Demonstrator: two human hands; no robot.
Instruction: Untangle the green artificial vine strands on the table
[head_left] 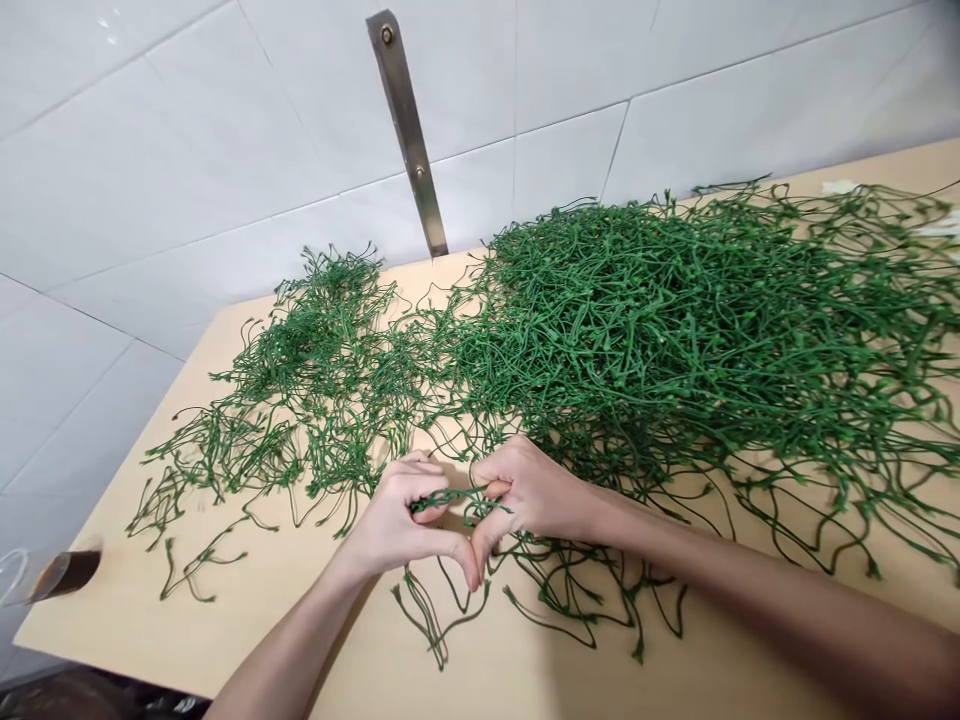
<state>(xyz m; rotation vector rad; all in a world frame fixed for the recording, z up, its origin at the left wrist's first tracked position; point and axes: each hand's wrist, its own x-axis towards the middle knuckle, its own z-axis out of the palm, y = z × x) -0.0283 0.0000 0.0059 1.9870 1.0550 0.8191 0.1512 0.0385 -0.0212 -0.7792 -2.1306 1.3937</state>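
My left hand point(401, 515) and my right hand point(536, 490) meet over the front of the table, thumbs pointing toward me and touching or nearly so. Between them runs a small bunch of thin green stems point(452, 496) with knobbed ends. The curled fingers of both hands close on this bunch, one at either side; parts of it are hidden inside the hands. Just below them, a few loose stems point(431, 625) lie on the tabletop. More bent stems point(570, 590) spread beneath my right wrist.
A large heap of green stems point(660, 310) covers the table's right and back. A thinner pile point(300, 350) lies at the left. A cup with dark liquid point(67, 575) sits at the left edge. A metal strip point(409, 130) is bolted to the tiled wall point(225, 130) behind the wooden table point(127, 620).
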